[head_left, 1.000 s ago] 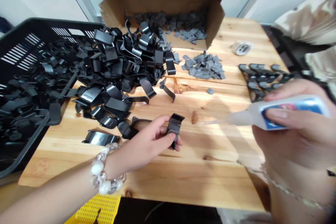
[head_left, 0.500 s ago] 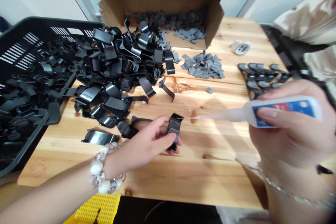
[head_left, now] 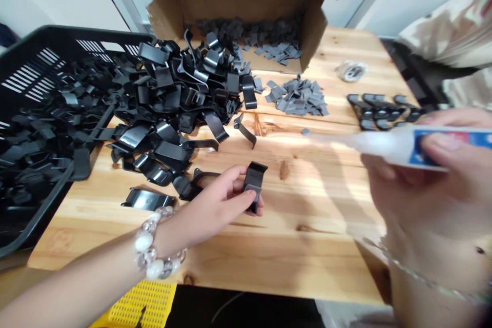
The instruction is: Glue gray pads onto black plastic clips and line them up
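Observation:
My left hand [head_left: 226, 195] pinches a black curved plastic clip [head_left: 254, 178] just above the wooden table, its thumb pressing on the clip's lower part. A grey pad seems to lie under that thumb. On the right, my right hand [head_left: 430, 179] is wrapped round a white glue bottle [head_left: 395, 146] with a blue and red label. The bottle lies sideways in the grip, its thin nozzle pointing left, blurred and apart from the clip. One loose grey pad [head_left: 305, 131] rests on the table near the nozzle tip. A heap of black clips [head_left: 184, 92] lies beyond my left hand.
A black plastic basket [head_left: 42, 36] with black parts stands at the left. Behind the heap is an open cardboard box [head_left: 315, 36] holding grey pads. A pile of grey pads [head_left: 298, 96], a tape roll [head_left: 351, 70] and rows of clips [head_left: 378, 110] sit further right.
My right hand has drawn the glue bottle away from the clip, up and to the right. My left hand stays nearly in place, with the clip still pinched.

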`<state>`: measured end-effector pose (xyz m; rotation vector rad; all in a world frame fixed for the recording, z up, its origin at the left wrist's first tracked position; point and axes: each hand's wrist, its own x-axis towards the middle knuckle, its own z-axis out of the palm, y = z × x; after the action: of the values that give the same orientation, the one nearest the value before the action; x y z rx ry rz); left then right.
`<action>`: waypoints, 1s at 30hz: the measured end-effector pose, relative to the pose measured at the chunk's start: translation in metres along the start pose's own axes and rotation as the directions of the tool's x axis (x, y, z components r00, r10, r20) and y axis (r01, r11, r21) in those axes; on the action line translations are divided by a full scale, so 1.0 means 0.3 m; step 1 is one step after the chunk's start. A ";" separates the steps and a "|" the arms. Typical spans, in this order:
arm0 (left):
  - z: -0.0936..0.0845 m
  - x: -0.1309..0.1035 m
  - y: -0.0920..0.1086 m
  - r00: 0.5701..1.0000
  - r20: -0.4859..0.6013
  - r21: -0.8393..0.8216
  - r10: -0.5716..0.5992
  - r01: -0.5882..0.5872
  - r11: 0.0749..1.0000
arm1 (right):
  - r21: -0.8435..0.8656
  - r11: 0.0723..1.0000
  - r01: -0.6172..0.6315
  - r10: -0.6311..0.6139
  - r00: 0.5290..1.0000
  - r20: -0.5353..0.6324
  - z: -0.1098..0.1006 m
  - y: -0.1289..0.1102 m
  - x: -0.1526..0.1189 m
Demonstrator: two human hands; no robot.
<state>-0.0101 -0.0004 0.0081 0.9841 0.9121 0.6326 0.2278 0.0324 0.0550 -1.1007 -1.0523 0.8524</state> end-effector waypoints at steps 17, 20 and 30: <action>0.013 -0.003 0.022 0.996 -0.002 -0.076 -0.091 0.091 0.993 | -0.156 0.867 -0.474 0.485 0.728 0.484 0.096 0.101 -0.104; 0.015 0.001 0.021 0.995 0.004 -0.081 -0.097 0.097 0.992 | -0.400 0.893 -0.205 0.405 0.753 0.519 0.110 0.091 -0.124; 0.015 -0.005 0.005 0.993 0.035 -0.100 -0.116 0.119 0.988 | -0.490 0.872 0.012 0.343 0.697 0.629 0.123 0.098 -0.143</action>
<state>-0.0069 -0.0030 0.0112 0.8398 0.8968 0.5578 0.1789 0.0102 0.0206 -1.3164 -1.8992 1.2707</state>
